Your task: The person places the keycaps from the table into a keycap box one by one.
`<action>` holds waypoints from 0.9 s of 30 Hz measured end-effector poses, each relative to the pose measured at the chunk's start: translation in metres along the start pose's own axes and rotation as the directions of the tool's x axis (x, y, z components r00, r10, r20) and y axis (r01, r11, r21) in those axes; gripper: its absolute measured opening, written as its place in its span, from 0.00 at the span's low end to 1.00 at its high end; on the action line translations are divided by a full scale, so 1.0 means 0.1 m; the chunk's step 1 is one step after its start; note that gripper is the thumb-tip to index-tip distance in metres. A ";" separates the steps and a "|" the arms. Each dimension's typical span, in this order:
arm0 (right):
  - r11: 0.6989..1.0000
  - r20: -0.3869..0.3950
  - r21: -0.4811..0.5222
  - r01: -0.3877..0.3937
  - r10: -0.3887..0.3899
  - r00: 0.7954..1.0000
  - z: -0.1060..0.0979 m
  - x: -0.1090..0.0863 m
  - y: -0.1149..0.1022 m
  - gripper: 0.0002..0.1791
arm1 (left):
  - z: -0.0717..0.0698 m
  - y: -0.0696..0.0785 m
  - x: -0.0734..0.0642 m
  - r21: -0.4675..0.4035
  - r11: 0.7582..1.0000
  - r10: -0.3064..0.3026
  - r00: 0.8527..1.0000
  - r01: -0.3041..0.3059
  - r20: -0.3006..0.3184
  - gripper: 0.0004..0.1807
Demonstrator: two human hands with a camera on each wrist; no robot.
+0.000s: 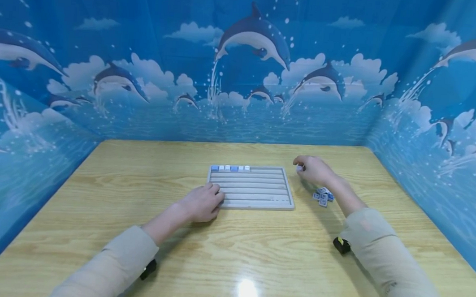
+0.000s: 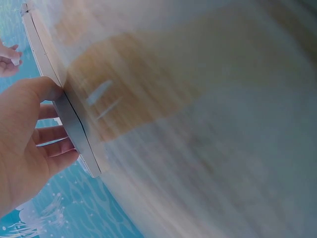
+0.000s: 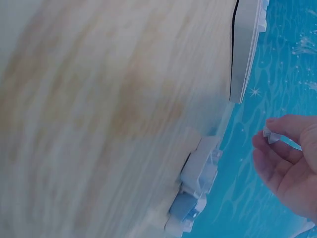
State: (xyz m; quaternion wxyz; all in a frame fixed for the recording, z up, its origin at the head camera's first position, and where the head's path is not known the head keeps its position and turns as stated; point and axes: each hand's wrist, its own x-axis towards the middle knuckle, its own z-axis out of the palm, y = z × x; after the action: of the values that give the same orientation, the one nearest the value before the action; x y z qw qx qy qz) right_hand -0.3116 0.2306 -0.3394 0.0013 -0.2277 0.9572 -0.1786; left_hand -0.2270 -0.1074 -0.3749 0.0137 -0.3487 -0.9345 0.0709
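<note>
A grey tray (image 1: 256,185) with several long ridged rows lies on the table. Small white and blue keycaps (image 1: 234,168) stand along the left part of its back row. My left hand (image 1: 201,203) holds the tray's front left corner; in the left wrist view its thumb presses the front edge (image 2: 74,124), with the other fingers beyond it. Right of the tray, my right hand (image 1: 316,171) is raised off the table and pinches a white keycap (image 3: 270,135) between thumb and fingertips. A loose pile of keycaps (image 1: 323,196) lies on the table below that wrist.
The wood-grain table (image 1: 140,170) is walled at the back and sides by a blue dolphin-print curtain (image 1: 151,112). A black device (image 1: 341,246) is strapped under the right sleeve, and another black device (image 1: 148,269) under the left.
</note>
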 end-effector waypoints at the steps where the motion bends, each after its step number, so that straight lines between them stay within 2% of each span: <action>1: 1.000 -0.004 -0.001 0.010 -0.010 1.000 0.01 0.01 -0.02 0.16 | 0.00 0.00 0.00 0.002 1.000 0.000 1.000 0.000 -0.001 0.10; 7: 0.998 -0.009 -0.016 0.056 -0.056 0.998 0.05 0.10 -0.10 0.13 | -0.01 -0.01 0.00 -0.004 1.000 0.001 1.000 -0.001 -0.001 0.10; 13: 0.996 -0.007 -0.018 0.084 -0.084 0.996 0.08 0.16 -0.19 0.16 | -0.02 0.00 -0.01 -0.010 1.000 0.002 1.000 -0.002 0.006 0.10; 20: 0.997 0.024 -0.009 0.083 -0.083 0.996 0.10 0.24 -0.32 0.16 | -0.03 0.00 -0.01 -0.019 1.000 -0.003 1.000 0.003 0.007 0.11; 27: 0.994 0.015 0.001 0.109 -0.109 0.994 0.15 0.33 -0.41 0.15 | -0.03 0.00 -0.01 -0.022 1.000 0.001 1.000 -0.001 0.000 0.11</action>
State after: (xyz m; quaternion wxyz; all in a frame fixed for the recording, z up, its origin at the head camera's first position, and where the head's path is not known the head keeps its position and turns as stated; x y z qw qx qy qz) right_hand -0.3223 0.1774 -0.3369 -0.0012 -0.2809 0.9433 -0.1770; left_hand -0.2260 -0.1076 -0.3719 0.0097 -0.3494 -0.9350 0.0608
